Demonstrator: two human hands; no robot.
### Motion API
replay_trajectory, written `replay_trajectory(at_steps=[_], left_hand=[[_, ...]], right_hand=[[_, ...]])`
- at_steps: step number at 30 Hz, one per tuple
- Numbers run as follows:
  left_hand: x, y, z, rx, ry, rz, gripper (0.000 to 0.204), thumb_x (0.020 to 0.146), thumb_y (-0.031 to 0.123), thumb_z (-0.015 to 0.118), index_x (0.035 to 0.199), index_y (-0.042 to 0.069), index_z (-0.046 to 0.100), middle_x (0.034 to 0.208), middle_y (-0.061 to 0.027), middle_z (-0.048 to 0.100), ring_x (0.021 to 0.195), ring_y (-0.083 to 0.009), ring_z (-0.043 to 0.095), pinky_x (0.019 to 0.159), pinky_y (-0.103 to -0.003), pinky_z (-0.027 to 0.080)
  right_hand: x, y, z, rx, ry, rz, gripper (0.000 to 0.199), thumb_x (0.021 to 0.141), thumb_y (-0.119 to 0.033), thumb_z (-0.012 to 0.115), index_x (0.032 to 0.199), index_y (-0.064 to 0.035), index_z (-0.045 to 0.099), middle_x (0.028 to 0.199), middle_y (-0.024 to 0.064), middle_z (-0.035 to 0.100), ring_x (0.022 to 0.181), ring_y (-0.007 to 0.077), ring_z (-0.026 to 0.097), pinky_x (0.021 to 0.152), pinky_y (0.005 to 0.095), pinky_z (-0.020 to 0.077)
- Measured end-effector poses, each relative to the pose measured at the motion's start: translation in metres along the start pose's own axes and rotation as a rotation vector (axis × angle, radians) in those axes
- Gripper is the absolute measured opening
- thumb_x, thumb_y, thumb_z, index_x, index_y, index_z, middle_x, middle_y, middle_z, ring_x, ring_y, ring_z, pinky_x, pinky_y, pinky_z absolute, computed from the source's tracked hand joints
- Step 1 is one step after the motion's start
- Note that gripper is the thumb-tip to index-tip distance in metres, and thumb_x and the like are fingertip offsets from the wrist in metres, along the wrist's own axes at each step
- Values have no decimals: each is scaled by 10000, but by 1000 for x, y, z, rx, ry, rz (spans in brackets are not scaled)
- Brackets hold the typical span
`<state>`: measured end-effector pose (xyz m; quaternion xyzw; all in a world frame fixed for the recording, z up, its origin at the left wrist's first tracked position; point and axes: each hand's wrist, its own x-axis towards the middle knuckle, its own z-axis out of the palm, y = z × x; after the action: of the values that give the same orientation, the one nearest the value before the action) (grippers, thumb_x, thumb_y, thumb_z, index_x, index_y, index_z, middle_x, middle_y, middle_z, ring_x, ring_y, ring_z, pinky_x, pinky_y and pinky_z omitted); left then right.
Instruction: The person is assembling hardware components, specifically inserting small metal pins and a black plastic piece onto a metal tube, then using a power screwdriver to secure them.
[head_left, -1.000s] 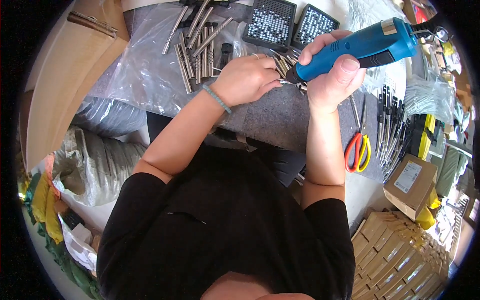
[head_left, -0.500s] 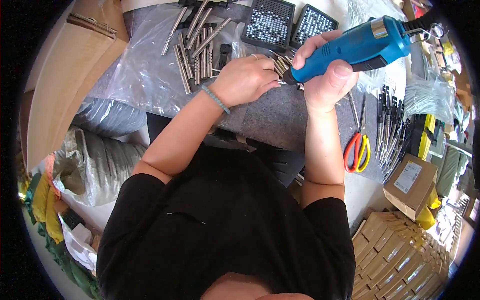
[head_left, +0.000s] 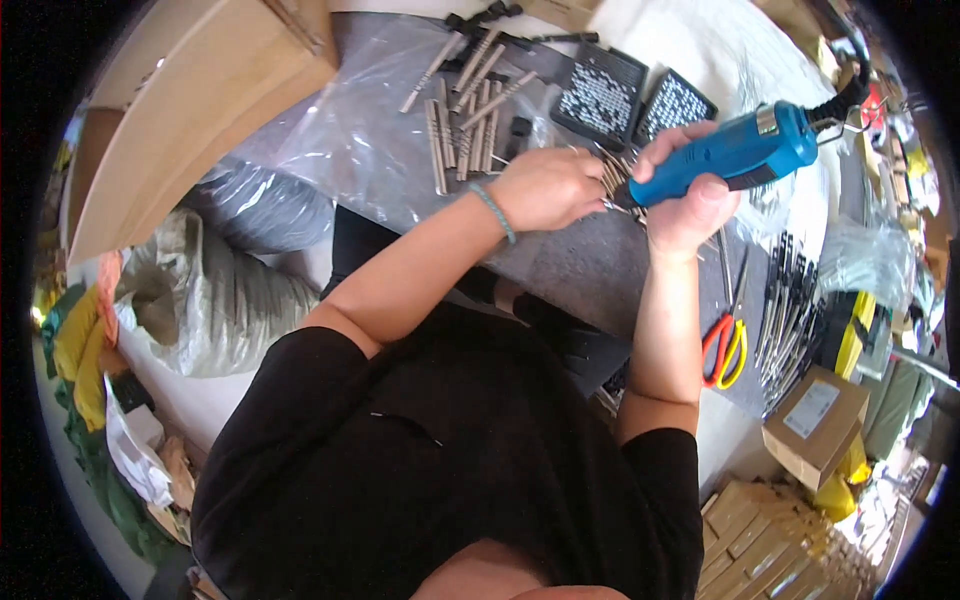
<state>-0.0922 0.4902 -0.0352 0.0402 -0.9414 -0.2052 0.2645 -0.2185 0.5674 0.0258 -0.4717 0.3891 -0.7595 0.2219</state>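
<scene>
My right hand (head_left: pixel 690 200) is wrapped round a blue electric screwdriver (head_left: pixel 735 155), its cord rising from the far end. The tool lies slanted, with its dark nose down at the fingertips of my left hand (head_left: pixel 555 190). Those fingers are pinched together at the nose; a small shiny metal bit shows there, too hidden to name. Just beyond, a bundle of thin metal rods (head_left: pixel 617 170) lies partly covered by both hands. Left of my left hand are several loose metal tubes with slots (head_left: pixel 437 150). Two black trays of small silvery parts (head_left: pixel 600 95) stand behind the hands.
On the grey mat (head_left: pixel 560 265), scissors with red and yellow handles (head_left: pixel 725 350) lie right of my right forearm, beside a row of black-and-metal parts (head_left: pixel 785 320). Clear plastic sheeting (head_left: pixel 350 130) covers the left side. Cardboard boxes (head_left: pixel 815 425) stand at the right.
The whole view has shifted, so the bench and both hands sit further right and lower. The screwdriver stays in my right hand, its nose still at my left fingertips.
</scene>
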Motion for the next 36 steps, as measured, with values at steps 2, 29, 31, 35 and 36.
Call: replay_trajectory(at_steps=[2,29,31,35,36], left_hand=[[-2,0,0,10,31,-2,130,760,217,658,758,88,638,806,-47,571,803,-244,586,696,-359,491],[-34,-18,-88,126,601,-546,240,671,230,723,803,36,672,781,-87,620,719,-242,598,646,-355,483],[-26,-9,-92,-156,732,-533,213,684,182,742,822,38,665,730,-60,590,601,-155,556,559,-280,463],[-30,-8,-88,-568,747,-691,227,754,100,727,915,-9,609,770,-16,603,606,-53,539,525,-210,444],[-29,-7,-89,-782,761,-640,233,783,51,696,969,-26,578,810,-20,618,644,-52,564,544,-197,454]], right_hand=[[3,-1,3,-14,16,8,631,791,-511,643,1087,11,446,704,104,556,537,147,528,494,259,440],[58,-42,6,-1278,185,-724,302,826,-240,624,970,22,580,917,163,604,846,346,575,764,423,446],[4,-8,14,-1240,-381,-582,196,810,-232,616,894,-55,623,898,96,641,874,277,601,740,396,473],[-46,25,42,-1335,-567,-352,229,819,-224,617,976,-57,620,926,95,618,916,256,581,802,379,457],[-48,33,38,-1331,-573,-369,229,819,-224,617,976,-57,620,926,95,618,916,256,581,802,379,457]])
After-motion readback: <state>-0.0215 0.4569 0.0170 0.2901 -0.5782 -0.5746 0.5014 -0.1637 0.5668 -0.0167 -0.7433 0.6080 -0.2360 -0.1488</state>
